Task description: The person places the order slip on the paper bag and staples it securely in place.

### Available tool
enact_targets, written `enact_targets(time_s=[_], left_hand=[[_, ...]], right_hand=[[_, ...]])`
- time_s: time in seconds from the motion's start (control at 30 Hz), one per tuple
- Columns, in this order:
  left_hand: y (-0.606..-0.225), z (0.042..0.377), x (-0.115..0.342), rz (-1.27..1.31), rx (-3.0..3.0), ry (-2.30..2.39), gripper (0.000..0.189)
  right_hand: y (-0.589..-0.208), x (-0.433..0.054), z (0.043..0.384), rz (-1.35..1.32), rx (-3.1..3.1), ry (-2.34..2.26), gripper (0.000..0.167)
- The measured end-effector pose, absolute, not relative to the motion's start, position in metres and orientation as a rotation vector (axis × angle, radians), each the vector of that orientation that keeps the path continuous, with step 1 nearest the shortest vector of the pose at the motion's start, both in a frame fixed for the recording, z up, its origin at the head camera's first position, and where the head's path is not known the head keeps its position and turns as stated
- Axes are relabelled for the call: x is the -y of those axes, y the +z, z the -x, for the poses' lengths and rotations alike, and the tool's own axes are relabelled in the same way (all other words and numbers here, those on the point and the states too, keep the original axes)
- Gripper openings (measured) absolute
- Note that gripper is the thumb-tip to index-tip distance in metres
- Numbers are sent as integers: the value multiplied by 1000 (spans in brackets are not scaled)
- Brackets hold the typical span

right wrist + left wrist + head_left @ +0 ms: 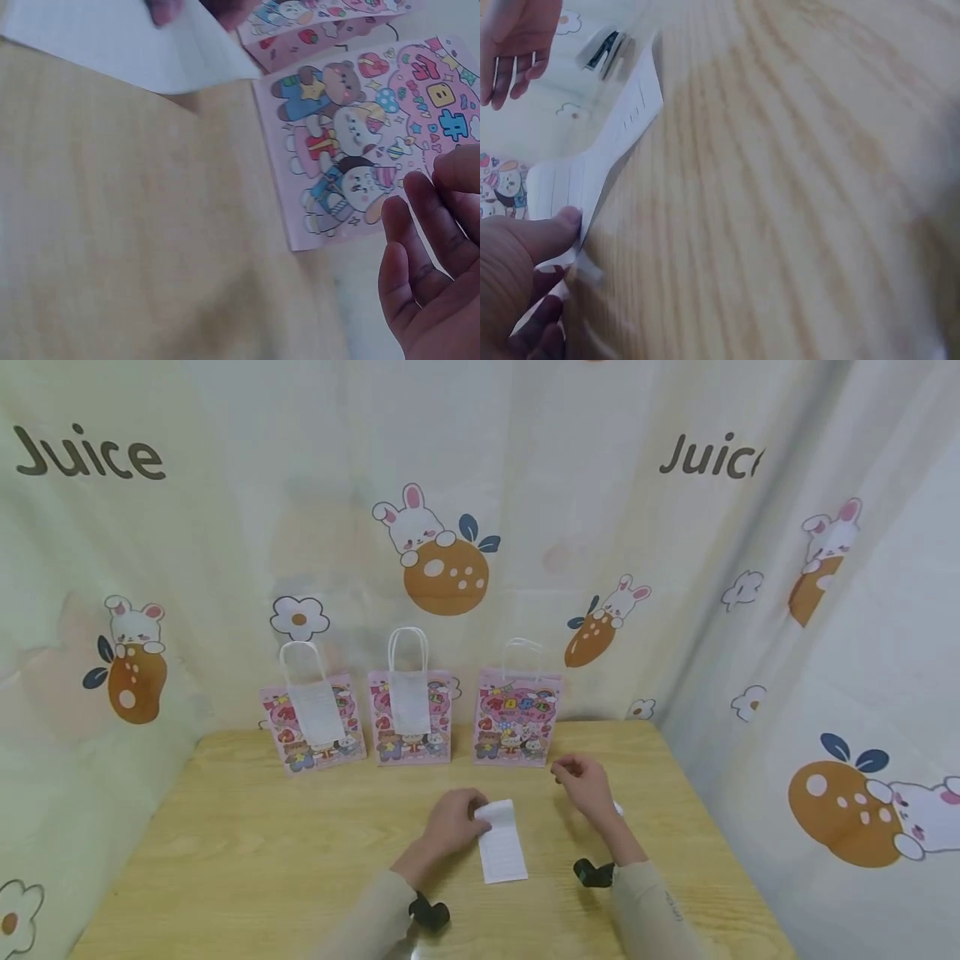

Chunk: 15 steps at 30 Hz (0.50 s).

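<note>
My left hand (pixel 453 821) pinches the top end of a white paper slip (pixel 502 849), thumb on its upper face. Faint printed lines show on the slip in the left wrist view, where it bends off the wooden table. My right hand (pixel 587 788) is raised just in front of the right-hand pink paper gift bag (pixel 516 731), its fingers loosely bent and holding nothing. Cartoon animals cover that bag's front in the right wrist view. A white and black stapler (pixel 604 52) lies beyond the slip, mostly hidden behind my right wrist in the head view.
Two matching bags, a left one (pixel 296 752) and a middle one (pixel 386 747), stand by the back curtain (pixel 337 527). White slips hang over both fronts below the handles. The wooden table (pixel 285 860) reaches toward me, with another curtain along its right side.
</note>
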<state>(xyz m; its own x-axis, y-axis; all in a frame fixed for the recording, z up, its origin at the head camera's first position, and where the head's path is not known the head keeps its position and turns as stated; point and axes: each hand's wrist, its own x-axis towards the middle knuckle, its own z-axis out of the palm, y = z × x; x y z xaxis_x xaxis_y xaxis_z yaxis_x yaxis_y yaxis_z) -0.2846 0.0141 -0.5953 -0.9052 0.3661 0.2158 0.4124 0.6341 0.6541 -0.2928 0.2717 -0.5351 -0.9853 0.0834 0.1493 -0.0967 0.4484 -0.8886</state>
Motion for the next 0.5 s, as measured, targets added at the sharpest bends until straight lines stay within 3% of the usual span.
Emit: enact_targets(time_s=[0.4, 0.5], left_hand=[[-594, 292, -7, 665, 2802, -1298, 41], [-595, 295, -5, 704, 2761, -1365, 36]], right_hand=[[-500, -272, 341, 60, 2339, 1455, 30], [-493, -270, 352, 27, 2274, 1528, 34]])
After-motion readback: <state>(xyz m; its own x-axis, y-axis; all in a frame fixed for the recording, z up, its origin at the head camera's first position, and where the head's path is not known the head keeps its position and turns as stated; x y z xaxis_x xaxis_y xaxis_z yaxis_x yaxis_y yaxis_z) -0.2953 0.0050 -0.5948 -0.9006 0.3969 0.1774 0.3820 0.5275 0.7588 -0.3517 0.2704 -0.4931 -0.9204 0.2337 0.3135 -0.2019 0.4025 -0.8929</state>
